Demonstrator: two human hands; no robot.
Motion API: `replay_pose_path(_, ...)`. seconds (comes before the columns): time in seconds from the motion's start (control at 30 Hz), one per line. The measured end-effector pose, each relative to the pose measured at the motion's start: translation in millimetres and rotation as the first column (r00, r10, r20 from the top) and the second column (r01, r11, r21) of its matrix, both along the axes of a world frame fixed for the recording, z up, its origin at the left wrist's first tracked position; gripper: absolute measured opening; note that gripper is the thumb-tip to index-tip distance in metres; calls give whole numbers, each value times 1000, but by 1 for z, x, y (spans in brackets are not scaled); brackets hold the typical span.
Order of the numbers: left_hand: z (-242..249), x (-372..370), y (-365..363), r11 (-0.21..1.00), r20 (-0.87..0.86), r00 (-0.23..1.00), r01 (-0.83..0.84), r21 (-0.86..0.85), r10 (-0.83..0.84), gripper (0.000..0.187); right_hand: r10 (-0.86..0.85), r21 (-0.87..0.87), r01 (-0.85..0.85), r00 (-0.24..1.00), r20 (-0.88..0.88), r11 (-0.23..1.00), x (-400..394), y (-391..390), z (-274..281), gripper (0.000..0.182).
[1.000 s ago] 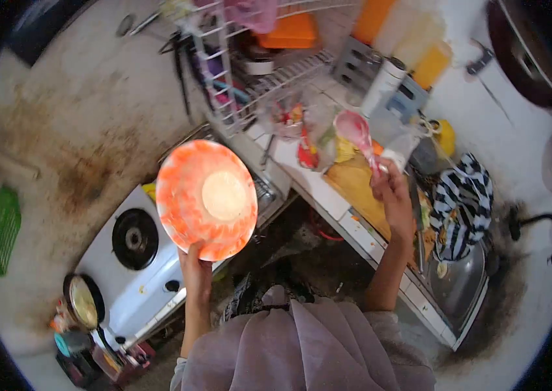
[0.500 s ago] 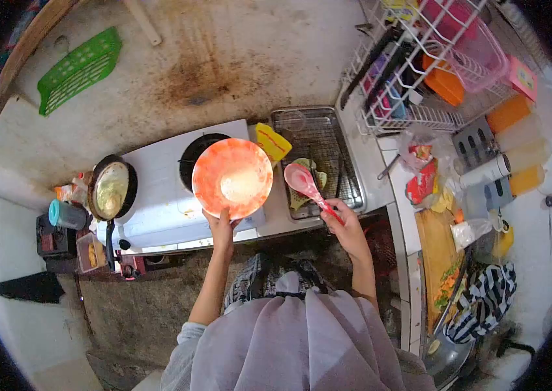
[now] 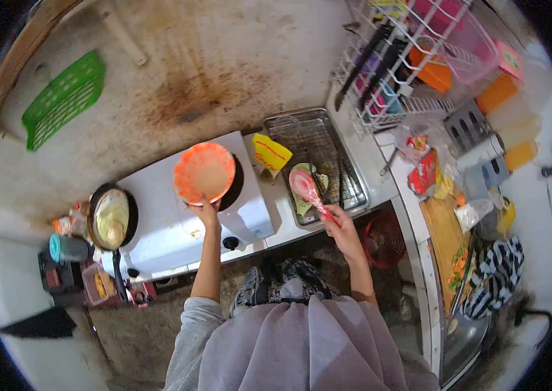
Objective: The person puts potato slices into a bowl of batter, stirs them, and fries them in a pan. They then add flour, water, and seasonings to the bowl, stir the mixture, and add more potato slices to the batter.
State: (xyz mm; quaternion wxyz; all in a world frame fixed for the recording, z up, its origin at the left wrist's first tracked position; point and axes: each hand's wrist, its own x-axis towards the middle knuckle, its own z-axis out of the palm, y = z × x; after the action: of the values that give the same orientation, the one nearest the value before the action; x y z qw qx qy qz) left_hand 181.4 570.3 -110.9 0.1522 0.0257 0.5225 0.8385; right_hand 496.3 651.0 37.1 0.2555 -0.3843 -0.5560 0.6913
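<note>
My left hand (image 3: 205,212) grips the rim of an orange bowl (image 3: 203,171), its thumb over the near edge. Pale batter-like liquid seems to lie inside the bowl, which is above the right burner of the white stove (image 3: 175,241). Held by its handle, a pink ladle (image 3: 304,185) points away from my right hand (image 3: 343,231), which is closed round it. Beneath the ladle are a metal tray (image 3: 362,190) with a wire rack and a pale green patterned item (image 3: 302,208). A black frying pan (image 3: 134,218) on the left burner contains something thin and yellowish-white.
A yellow packet (image 3: 271,154) stands between stove and tray. A white wire rack (image 3: 413,72) with utensils rises at upper right. On the right counter are a wooden cutting board (image 3: 443,241), chopped vegetables (image 3: 460,266) and a striped cloth (image 3: 494,277). A green basket (image 3: 64,101) hangs left.
My left hand has carried the bowl left and lower, toward the stove, uncovering part of the right burner. The ladle has shifted slightly right. The camera view has turned somewhat.
</note>
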Motion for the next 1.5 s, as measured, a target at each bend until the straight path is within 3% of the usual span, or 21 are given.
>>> replay_pose_path(0.07, 1, -1, 3, 998, 5, 1000, -18, 52, 18, 48, -177, 10, 176, 984, 5, 984, 20, 0, 3, 20)
replay_pose_path(0.1, -3, -6, 2, 991, 36, 998, 52, 121, -56, 56, -229, 21, 229, 973, 4, 973, 33, 1, 6, 20)
replay_pose_path(0.2, 42, 21, 0, 1000, 81, 997, 22, -22, -20, 56, -453, 105, 458, 889, -69, 883, 78, -1, 3, 18)
replay_pose_path(0.23, 42, 17, -8, 957, 121, 986, 140, -253, -113, 60, -548, 124, 549, 835, -43, 827, 89, -7, 16, 16)
replay_pose_path(0.3, 80, 53, -5, 982, 46, 991, 132, -137, -127, 59, -692, 255, 665, 721, 23, 702, 121, -15, 16, 17)
replay_pose_path(0.37, 103, 81, -8, 955, 9, 961, 277, -104, -277, 56, -807, 480, 698, 589, 37, 531, 152, -23, 8, 19)
replay_pose_path(0.5, 130, 130, 0, 909, 28, 913, 409, -80, -408, 57, -885, 457, 758, 404, 232, 466, 201, -39, 28, 18)
replay_pose_path(0.6, 157, 180, 10, 837, 86, 836, 546, -38, -541, 58, -922, 483, 786, 328, 207, 387, 240, -40, 22, 19)
replay_pose_path(0.63, 160, 194, 13, 786, 119, 783, 618, -36, -610, 57, -904, 528, 736, 308, 296, 423, 254, -39, 25, 21)
replay_pose_path(0.73, 156, 232, 19, 688, 157, 681, 725, -13, -715, 55, -927, 662, 649, 241, 288, 374, 280, -27, 20, 23)
replay_pose_path(0.77, 150, 241, 20, 602, 178, 596, 798, -22, -783, 53, -875, 603, 659, 192, 445, 450, 287, -24, 26, 25)
replay_pose_path(0.8, 148, 252, 22, 511, 199, 506, 859, -28, -839, 51, -878, 605, 661, 185, 442, 444, 291, -22, 25, 25)
replay_pose_path(0.87, 149, 277, 25, 508, 237, 500, 861, -29, -833, 46, -879, 639, 621, 195, 436, 454, 300, -17, 18, 25)
replay_pose_path(0.93, 156, 294, 27, 374, 305, 349, 927, 26, -886, 43, -887, 636, 632, 206, 413, 442, 305, -15, 13, 24)
replay_pose_path(1.0, 153, 305, 30, 344, 254, 354, 935, -85, -900, 47, -901, 554, 713, 294, 319, 429, 307, -15, 13, 22)
replay_pose_path(1.07, 142, 311, 32, 412, 291, 400, 911, -19, -869, 47, -904, 543, 723, 330, 273, 428, 313, -15, 11, 20)
replay_pose_path(1.13, 136, 307, 34, 442, 284, 438, 896, -54, -853, 48, -868, 663, 561, 336, 364, 495, 315, -13, 17, 19)
replay_pose_path(1.2, 132, 300, 38, 481, 276, 486, 872, -90, -829, 49, -859, 588, 626, 380, 344, 512, 310, -14, 22, 17)
replay_pose_path(1.3, 127, 284, 34, 738, 253, 734, 667, -99, -630, 44, -770, 448, 632, 576, 275, 632, 302, -7, 22, 15)
replay_pose_path(1.37, 126, 269, 28, 784, 227, 786, 609, -123, -575, 44, -651, 289, 589, 727, 218, 755, 280, 2, 25, 8)
replay_pose_path(1.5, 108, 231, 10, 868, 210, 880, 463, -178, -426, 45, -397, 290, 347, 908, 136, 892, 207, 20, 21, 15)
